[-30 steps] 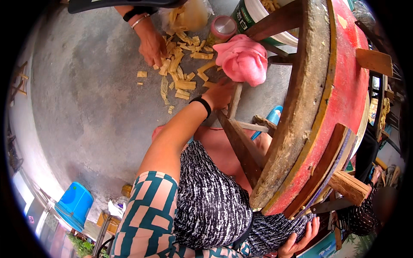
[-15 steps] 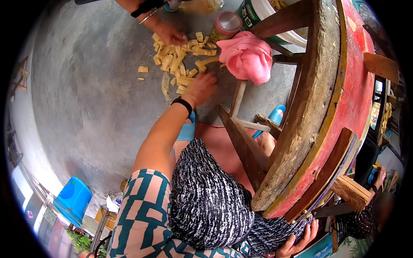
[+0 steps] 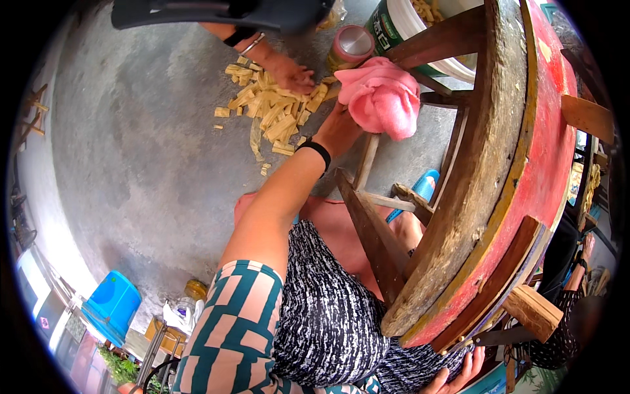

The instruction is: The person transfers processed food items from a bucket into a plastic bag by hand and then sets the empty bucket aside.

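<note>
My left hand (image 3: pixel 338 131), with a black band at its wrist, reaches to the right side of a pile of pale yellow, wood-like strips and chunks (image 3: pixel 279 121) on the floor. A bunched pink cloth (image 3: pixel 384 102) on the bench frame overlaps the hand, so its fingers and anything in them are hidden. At the lower right, my right hand (image 3: pixel 456 374) rests by my patterned trouser leg under the bench end, fingers stretched and apart. Another person's hand (image 3: pixel 289 72), with a silver bracelet above it, lies spread over the far side of the pile.
A worn wooden bench (image 3: pixel 453 190) with a red top fills the right side; a wood block (image 3: pixel 535 312) and blade are at its near end. Behind the cloth stand a pink-lidded jar (image 3: pixel 353 44) and white bucket (image 3: pixel 407 29). A black curved object (image 3: pixel 223 14) hangs over the top.
My left hand has moved right from the pile's near edge to beneath the pink cloth. The other person's hand has shifted right and nearer, and the black curved object has come farther into view.
</note>
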Motion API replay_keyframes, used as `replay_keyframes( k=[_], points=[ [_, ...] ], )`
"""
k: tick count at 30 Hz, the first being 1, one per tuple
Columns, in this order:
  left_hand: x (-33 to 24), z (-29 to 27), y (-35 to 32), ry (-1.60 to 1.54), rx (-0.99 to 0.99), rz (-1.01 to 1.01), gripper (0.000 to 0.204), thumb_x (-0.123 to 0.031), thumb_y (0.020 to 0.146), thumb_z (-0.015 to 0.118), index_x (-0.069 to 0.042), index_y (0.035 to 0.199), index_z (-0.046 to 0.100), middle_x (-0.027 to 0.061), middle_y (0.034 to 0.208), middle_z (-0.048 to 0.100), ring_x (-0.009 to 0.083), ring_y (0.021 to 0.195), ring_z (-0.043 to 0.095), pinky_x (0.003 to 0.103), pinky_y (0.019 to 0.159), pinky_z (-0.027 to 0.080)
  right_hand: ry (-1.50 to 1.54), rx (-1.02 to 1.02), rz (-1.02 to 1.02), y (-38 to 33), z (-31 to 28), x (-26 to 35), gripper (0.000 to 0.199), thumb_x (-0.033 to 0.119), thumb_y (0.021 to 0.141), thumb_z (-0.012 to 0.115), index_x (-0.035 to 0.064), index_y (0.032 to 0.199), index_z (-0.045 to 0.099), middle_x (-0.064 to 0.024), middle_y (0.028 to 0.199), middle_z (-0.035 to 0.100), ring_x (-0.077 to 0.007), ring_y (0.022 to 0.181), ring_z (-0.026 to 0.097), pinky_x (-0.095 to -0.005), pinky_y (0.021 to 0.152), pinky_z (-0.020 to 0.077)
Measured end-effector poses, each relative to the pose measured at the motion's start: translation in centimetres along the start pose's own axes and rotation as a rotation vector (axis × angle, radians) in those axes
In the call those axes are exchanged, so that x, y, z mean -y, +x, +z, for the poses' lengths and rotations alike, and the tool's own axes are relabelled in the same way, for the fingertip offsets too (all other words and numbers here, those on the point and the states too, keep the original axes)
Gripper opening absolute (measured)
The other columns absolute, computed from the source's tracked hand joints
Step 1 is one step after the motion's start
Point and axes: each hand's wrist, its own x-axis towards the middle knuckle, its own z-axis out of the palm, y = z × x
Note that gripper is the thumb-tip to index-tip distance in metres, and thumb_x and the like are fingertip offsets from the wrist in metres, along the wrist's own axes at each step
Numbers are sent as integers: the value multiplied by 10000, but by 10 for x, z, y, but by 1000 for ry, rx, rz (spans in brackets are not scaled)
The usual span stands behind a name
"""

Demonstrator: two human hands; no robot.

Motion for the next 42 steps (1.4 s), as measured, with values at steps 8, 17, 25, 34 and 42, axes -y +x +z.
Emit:
replay_keyframes(
  k=[8,17,25,34,42],
  points=[
    [52,11,-10,353,77,-83,499,-272,882,509,-84,1342,473,89,1388,442,269,1319,369,454,1135,190,1,0,5,2,1,1,498,304,913,534,-62,1249,501,-267,1358,436,-414,1248,429,-532,1067,315],
    [63,-14,-53,188,118,-411,519,-360,799,639,-73,1226,565,77,1261,531,252,1237,444,514,1043,276,8,-63,-44,-3,2,-3,490,311,931,535,-57,1253,506,-258,1319,470,-415,1238,443,-534,1055,328],
    [30,-27,-109,58,106,-156,352,-206,758,605,-124,1097,650,60,1255,550,264,1210,451,533,1013,317,17,-55,-49,-5,8,1,471,292,929,544,-56,1244,504,-265,1349,441,-415,1248,434,-527,1062,329],
    [-12,-18,-69,-25,98,-151,467,-160,798,547,-75,1257,550,124,1401,435,297,1331,355,506,1095,269,-10,-77,-44,-13,3,4,481,292,929,543,-55,1259,497,-269,1351,438,-416,1249,433,-527,1062,326],
    [14,6,11,22,113,-234,546,-218,861,532,-119,1386,424,99,1459,381,301,1345,330,480,1099,267,-25,-42,-30,-2,2,7,485,298,921,530,-62,1244,504,-267,1342,450,-416,1255,426,-534,1071,311]
  ],
)
